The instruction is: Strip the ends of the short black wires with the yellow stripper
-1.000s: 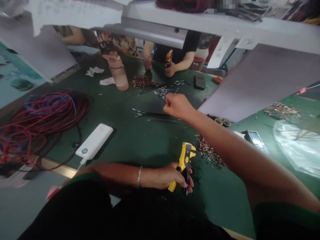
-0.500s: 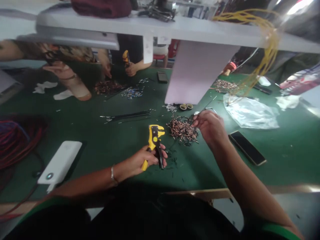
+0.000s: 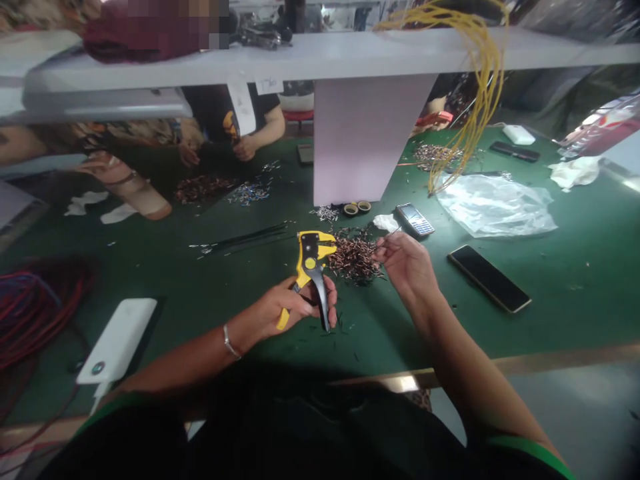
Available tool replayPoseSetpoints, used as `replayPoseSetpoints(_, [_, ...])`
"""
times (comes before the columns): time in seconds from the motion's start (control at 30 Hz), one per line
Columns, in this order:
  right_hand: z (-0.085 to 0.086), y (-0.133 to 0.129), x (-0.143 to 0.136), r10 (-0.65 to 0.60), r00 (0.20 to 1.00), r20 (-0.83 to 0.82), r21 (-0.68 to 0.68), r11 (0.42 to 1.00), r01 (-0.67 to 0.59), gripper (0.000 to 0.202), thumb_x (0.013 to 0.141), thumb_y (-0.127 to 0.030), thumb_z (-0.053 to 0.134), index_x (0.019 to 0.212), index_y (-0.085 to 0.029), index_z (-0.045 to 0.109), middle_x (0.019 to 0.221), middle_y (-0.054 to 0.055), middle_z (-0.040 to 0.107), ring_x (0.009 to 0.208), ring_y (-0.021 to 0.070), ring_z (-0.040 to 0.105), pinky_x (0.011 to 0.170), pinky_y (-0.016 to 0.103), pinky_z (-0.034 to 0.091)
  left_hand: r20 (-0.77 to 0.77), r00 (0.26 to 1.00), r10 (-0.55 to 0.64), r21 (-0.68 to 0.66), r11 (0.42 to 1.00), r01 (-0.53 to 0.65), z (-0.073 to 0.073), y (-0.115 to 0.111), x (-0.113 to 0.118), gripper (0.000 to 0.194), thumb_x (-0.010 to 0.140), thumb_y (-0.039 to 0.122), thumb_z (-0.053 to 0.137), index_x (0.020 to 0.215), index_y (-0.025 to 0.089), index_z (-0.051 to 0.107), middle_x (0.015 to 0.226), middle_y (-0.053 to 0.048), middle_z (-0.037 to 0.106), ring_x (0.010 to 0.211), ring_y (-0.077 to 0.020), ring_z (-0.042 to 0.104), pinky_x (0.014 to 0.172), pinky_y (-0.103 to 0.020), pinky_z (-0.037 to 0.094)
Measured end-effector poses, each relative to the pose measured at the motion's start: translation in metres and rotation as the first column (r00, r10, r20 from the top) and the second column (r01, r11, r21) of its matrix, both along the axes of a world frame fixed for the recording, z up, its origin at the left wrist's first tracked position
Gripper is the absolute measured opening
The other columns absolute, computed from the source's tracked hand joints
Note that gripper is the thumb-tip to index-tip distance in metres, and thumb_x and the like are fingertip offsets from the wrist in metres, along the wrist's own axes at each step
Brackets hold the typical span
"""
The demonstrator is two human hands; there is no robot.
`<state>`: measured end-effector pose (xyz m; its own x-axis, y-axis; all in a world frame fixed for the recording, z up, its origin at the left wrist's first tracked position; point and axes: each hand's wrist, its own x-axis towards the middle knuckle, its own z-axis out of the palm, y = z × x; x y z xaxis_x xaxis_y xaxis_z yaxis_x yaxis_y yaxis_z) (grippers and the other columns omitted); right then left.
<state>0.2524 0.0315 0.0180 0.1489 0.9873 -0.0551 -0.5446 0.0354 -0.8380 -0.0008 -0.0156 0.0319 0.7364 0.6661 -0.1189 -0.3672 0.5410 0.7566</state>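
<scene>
My left hand (image 3: 293,305) is wrapped round the grips of a yellow and black wire stripper (image 3: 311,262), jaws pointing right. Just past those jaws lies a heap of short wire pieces (image 3: 356,259) with dark and copper-coloured parts. On the heap's right side is my right hand (image 3: 407,261), its thumb and fingertips pinched on a thin dark wire (image 3: 396,233), little of which shows. Dark scraps of insulation (image 3: 340,330) are scattered below the heap. To the left, a bundle of long black wires (image 3: 245,238) lies flat on the green table (image 3: 215,280).
Right of my hand lie a smartphone (image 3: 489,278), a keypad phone (image 3: 415,220) and a clear plastic bag (image 3: 495,205). A power bank (image 3: 117,341) and red wire coils (image 3: 37,317) are at left. A shelf (image 3: 280,59) crosses overhead; a co-worker's hands (image 3: 245,148) are opposite.
My right hand has come down slightly, and the wire in it shows much shorter now. The stripper has turned a little, its jaws nearer the heap. The view has shifted right.
</scene>
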Motion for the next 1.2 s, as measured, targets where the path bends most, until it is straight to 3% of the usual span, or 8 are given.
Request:
replayPoseSetpoints(0.27, [-0.004, -0.014, -0.02, 0.275, 0.947, 0.166, -0.058, 0.962, -0.268, 0.017, 0.073, -0.031, 0.078, 0.071, -0.016, 0.069, 0.064, 0.002, 0.073, 0.047, 0.0151, 0.067, 0.05, 0.028, 0.058, -0.073, 0.995, -0.064, 0.067, 0.995, 0.068, -0.003, 0.015, 0.002, 0.049, 0.057, 0.01, 0.065, 0.106, 0.012, 0.064, 0.096, -0.01, 0.067, 0.08, -0.0258, 0.068, 0.078, -0.04, 0.051])
replayPoseSetpoints(0.33, [-0.004, -0.013, -0.017, 0.283, 0.94, 0.189, -0.067, 0.959, -0.275, 0.018, 0.074, -0.032, 0.078, 0.072, -0.015, 0.071, 0.058, 0.002, 0.071, 0.043, 0.0142, 0.065, 0.046, 0.027, 0.055, -0.089, 0.993, -0.08, 0.086, 0.992, 0.088, -0.005, 0.02, -0.001, 0.05, 0.057, 0.011, 0.066, 0.107, 0.012, 0.063, 0.099, -0.011, 0.067, 0.08, -0.0253, 0.068, 0.079, -0.04, 0.05])
replayPoseSetpoints(0.57, [0.005, -0.013, 0.003, 0.041, 0.991, 0.131, 0.063, 0.997, -0.05, 0.006, 0.078, -0.025, 0.074, 0.078, -0.019, 0.075, 0.07, 0.002, 0.075, 0.054, 0.0129, 0.067, 0.056, 0.029, 0.059, -0.102, 0.989, -0.103, 0.103, 0.988, 0.114, -0.023, 0.032, -0.004, 0.066, 0.061, 0.011, 0.066, 0.126, 0.015, 0.054, 0.095, -0.011, 0.07, 0.09, -0.0273, 0.067, 0.087, -0.043, 0.048])
replayPoseSetpoints(0.7, [0.009, -0.025, -0.007, -0.06, 0.984, 0.169, 0.138, 0.99, 0.037, 0.003, 0.077, -0.023, 0.074, 0.079, -0.021, 0.077, 0.071, 0.002, 0.076, 0.055, 0.016, 0.068, 0.058, 0.035, 0.06, -0.061, 0.997, -0.057, 0.069, 0.996, 0.061, -0.028, 0.03, 0.001, 0.066, 0.063, 0.01, 0.064, 0.128, 0.015, 0.053, 0.091, -0.009, 0.067, 0.092, -0.029, 0.067, 0.089, -0.048, 0.048])
replayPoseSetpoints(0.83, [0.011, -0.04, -0.02, -0.208, 0.933, 0.292, 0.239, 0.961, 0.139, 0.01, 0.079, -0.02, 0.073, 0.084, -0.026, 0.079, 0.073, 0.002, 0.076, 0.058, 0.0193, 0.071, 0.062, 0.04, 0.062, -0.07, 0.998, 0.012, 0.012, 1.0, -0.012, -0.029, 0.027, 0.004, 0.067, 0.064, 0.008, 0.062, 0.13, 0.017, 0.054, 0.09, -0.007, 0.065, 0.084, -0.0246, 0.065, 0.084, -0.046, 0.052])
replayPoseSetpoints(1.03, [0.01, -0.056, -0.026, -0.235, 0.792, 0.564, 0.385, 0.923, -0.001, 0.023, 0.081, -0.015, 0.07, 0.092, -0.032, 0.081, 0.076, 0.002, 0.078, 0.072, 0.0248, 0.074, 0.073, 0.046, 0.063, -0.033, 0.999, 0.027, 0.055, 0.998, -0.025, -0.036, 0.027, 0.002, 0.066, 0.059, 0.011, 0.064, 0.124, 0.014, 0.056, 0.086, -0.008, 0.065, 0.076, -0.0231, 0.062, 0.076, -0.045, 0.053])
replayPoseSetpoints(1.2, [0.009, -0.062, -0.032, -0.295, 0.713, 0.636, 0.505, 0.858, -0.096, 0.039, 0.08, -0.008, 0.068, 0.103, -0.037, 0.079, 0.086, 0.002, 0.08, 0.074, 0.0235, 0.076, 0.069, 0.043, 0.065, -0.071, 0.997, -0.002, 0.068, 0.998, 0.007, -0.037, 0.025, 0.002, 0.056, 0.059, 0.012, 0.065, 0.115, 0.013, 0.061, 0.084, -0.008, 0.066, 0.075, -0.0236, 0.064, 0.076, -0.043, 0.052])
